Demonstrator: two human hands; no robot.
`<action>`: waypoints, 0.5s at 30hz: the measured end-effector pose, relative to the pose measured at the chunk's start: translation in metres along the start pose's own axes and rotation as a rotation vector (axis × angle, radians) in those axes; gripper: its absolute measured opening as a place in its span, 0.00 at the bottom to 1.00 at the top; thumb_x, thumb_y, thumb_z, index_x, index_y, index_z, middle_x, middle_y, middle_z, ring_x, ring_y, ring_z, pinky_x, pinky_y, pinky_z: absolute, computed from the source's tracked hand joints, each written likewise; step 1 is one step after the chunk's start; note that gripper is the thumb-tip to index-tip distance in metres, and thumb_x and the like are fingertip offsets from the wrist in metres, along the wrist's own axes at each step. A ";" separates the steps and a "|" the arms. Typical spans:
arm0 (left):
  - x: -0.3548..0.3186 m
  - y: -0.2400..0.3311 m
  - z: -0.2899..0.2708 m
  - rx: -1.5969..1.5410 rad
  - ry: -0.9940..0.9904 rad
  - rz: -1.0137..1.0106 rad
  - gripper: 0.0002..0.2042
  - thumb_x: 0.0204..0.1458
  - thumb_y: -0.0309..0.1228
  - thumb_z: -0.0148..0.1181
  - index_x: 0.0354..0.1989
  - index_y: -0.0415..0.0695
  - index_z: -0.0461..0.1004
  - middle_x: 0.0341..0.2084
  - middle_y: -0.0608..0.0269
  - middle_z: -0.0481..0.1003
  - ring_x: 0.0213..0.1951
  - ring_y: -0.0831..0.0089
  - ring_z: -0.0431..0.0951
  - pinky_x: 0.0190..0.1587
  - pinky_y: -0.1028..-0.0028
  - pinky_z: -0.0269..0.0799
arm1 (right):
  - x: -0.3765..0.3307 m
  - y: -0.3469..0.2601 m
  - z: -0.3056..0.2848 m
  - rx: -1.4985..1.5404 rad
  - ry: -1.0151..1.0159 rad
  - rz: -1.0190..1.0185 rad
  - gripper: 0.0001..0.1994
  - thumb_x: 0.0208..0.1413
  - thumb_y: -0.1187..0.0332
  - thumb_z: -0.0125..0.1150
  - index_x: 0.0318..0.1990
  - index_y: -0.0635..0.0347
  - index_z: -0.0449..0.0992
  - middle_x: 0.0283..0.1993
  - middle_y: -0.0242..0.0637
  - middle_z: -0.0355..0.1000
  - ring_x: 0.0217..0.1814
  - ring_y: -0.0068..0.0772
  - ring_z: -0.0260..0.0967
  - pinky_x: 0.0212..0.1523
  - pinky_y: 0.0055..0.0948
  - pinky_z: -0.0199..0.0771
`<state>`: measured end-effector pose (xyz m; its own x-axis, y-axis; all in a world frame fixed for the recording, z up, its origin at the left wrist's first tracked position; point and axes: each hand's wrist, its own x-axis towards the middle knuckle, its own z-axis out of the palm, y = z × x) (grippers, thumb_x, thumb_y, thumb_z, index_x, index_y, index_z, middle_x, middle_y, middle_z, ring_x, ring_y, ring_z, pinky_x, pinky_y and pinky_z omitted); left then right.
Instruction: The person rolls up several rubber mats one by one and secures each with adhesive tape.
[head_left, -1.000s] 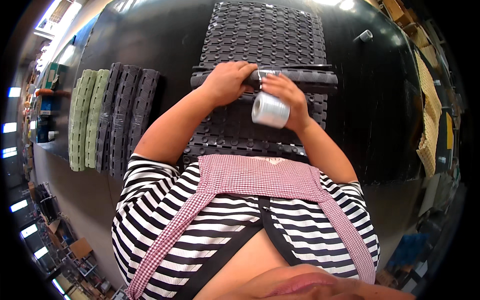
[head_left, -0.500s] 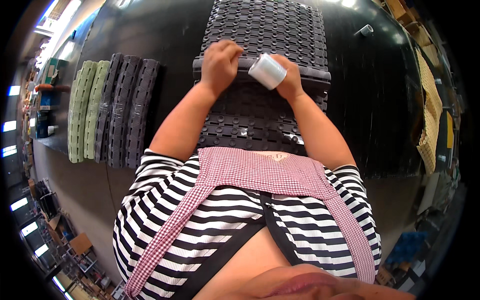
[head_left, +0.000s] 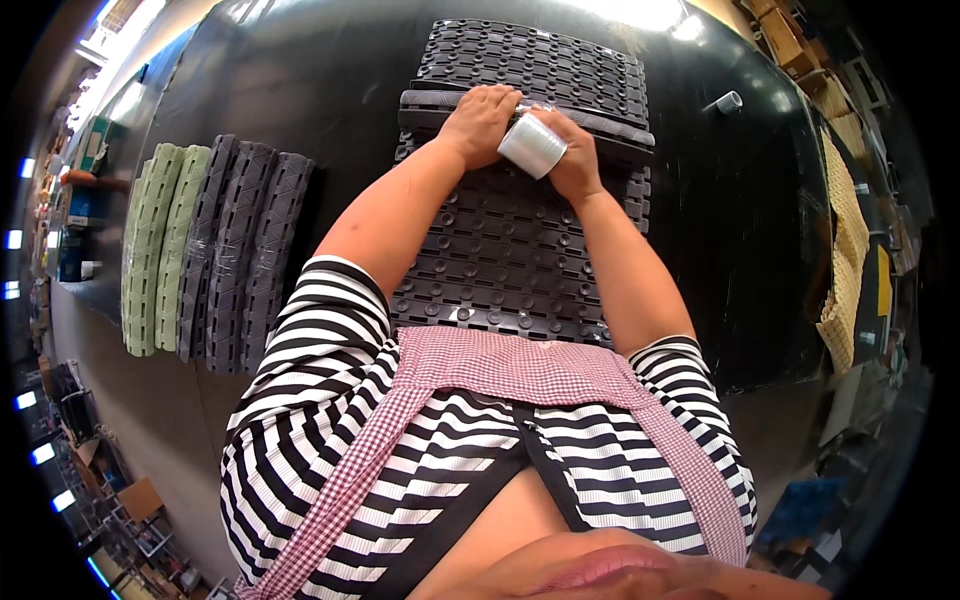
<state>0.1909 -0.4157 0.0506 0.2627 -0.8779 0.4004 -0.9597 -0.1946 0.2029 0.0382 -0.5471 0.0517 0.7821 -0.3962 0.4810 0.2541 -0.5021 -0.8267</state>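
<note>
Since a second ago the roll of clear film (head_left: 532, 146) has been carried away from the body, up to the folded dark strip (head_left: 620, 128) laid across the black perforated mat (head_left: 510, 260) near the worktop's far edge. The right hand (head_left: 572, 150) is closed around the roll; the left hand (head_left: 480, 122) is pressed flat on the strip — film seems drawn between them. Wrapping looks under way. Bundled mats (head_left: 215, 255) — green and grey — lie toward the left edge.

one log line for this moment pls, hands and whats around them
left hand: pressing rolled dark mat | right hand: holding clear tape roll | under: flat dark mat | left side: rolled mats
</note>
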 end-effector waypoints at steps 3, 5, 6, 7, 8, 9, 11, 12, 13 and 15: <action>0.014 -0.005 0.001 0.060 -0.082 -0.002 0.28 0.57 0.38 0.60 0.67 0.49 0.66 0.59 0.54 0.74 0.62 0.57 0.72 0.67 0.59 0.62 | 0.009 -0.001 0.000 -0.329 -0.068 -0.232 0.10 0.56 0.66 0.64 0.45 0.54 0.84 0.51 0.37 0.82 0.62 0.45 0.74 0.68 0.41 0.66; 0.026 -0.006 -0.009 0.036 -0.177 0.007 0.27 0.57 0.39 0.61 0.67 0.54 0.68 0.56 0.55 0.76 0.59 0.56 0.75 0.64 0.58 0.65 | 0.017 0.003 -0.003 -0.369 -0.087 -0.209 0.10 0.58 0.64 0.63 0.44 0.53 0.84 0.49 0.37 0.82 0.59 0.43 0.76 0.66 0.42 0.67; 0.029 -0.008 -0.008 0.049 -0.175 0.009 0.27 0.57 0.40 0.61 0.67 0.57 0.68 0.53 0.56 0.77 0.57 0.57 0.77 0.62 0.59 0.66 | 0.020 0.001 -0.006 -0.389 -0.110 -0.196 0.09 0.58 0.64 0.62 0.43 0.52 0.83 0.48 0.37 0.82 0.57 0.41 0.77 0.64 0.42 0.70; 0.031 -0.009 -0.007 0.062 -0.174 0.012 0.26 0.57 0.40 0.61 0.67 0.59 0.69 0.51 0.57 0.78 0.56 0.57 0.78 0.60 0.59 0.68 | 0.024 -0.001 -0.008 -0.408 -0.132 -0.183 0.09 0.59 0.64 0.62 0.43 0.52 0.83 0.47 0.36 0.82 0.55 0.39 0.78 0.61 0.43 0.72; 0.030 -0.009 -0.004 0.072 -0.175 0.006 0.26 0.57 0.41 0.61 0.66 0.62 0.69 0.49 0.58 0.79 0.54 0.58 0.79 0.58 0.60 0.69 | 0.025 -0.011 -0.008 -0.229 -0.136 0.027 0.09 0.60 0.64 0.62 0.43 0.53 0.83 0.46 0.36 0.82 0.53 0.37 0.79 0.58 0.42 0.74; 0.029 -0.006 -0.005 0.061 -0.206 -0.011 0.27 0.57 0.43 0.62 0.66 0.61 0.69 0.49 0.58 0.79 0.54 0.57 0.79 0.57 0.59 0.70 | 0.020 -0.031 -0.006 -0.050 -0.145 0.238 0.09 0.60 0.64 0.62 0.44 0.55 0.83 0.44 0.37 0.82 0.50 0.36 0.80 0.55 0.42 0.77; 0.036 0.000 -0.017 0.054 -0.260 -0.049 0.29 0.56 0.49 0.65 0.66 0.59 0.70 0.48 0.56 0.79 0.53 0.56 0.79 0.55 0.58 0.72 | -0.009 -0.074 -0.008 0.513 -0.280 0.493 0.10 0.61 0.64 0.62 0.44 0.59 0.83 0.43 0.39 0.82 0.46 0.35 0.81 0.50 0.39 0.80; 0.039 -0.001 -0.023 0.056 -0.278 -0.080 0.30 0.55 0.51 0.67 0.66 0.59 0.71 0.47 0.56 0.80 0.53 0.56 0.80 0.54 0.58 0.74 | -0.037 -0.099 -0.017 0.895 -0.421 0.533 0.11 0.62 0.65 0.62 0.45 0.62 0.83 0.43 0.41 0.82 0.45 0.35 0.81 0.48 0.37 0.81; 0.039 -0.005 -0.023 0.060 -0.277 -0.116 0.34 0.51 0.56 0.69 0.66 0.58 0.71 0.47 0.55 0.80 0.53 0.55 0.80 0.52 0.56 0.76 | -0.059 -0.127 -0.024 0.687 -0.616 0.053 0.14 0.60 0.67 0.64 0.48 0.69 0.81 0.47 0.46 0.82 0.49 0.41 0.82 0.54 0.36 0.81; 0.033 -0.005 -0.026 0.099 -0.281 -0.160 0.34 0.50 0.62 0.67 0.63 0.59 0.72 0.48 0.58 0.80 0.54 0.56 0.80 0.54 0.56 0.74 | -0.092 -0.159 -0.057 0.740 -0.422 0.438 0.19 0.52 0.67 0.75 0.47 0.73 0.80 0.44 0.55 0.82 0.47 0.47 0.83 0.54 0.44 0.83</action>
<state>0.2074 -0.4326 0.0858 0.3857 -0.9166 0.1056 -0.9174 -0.3688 0.1495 -0.1072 -0.4748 0.1556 0.9969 -0.0508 0.0601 0.0725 0.2951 -0.9527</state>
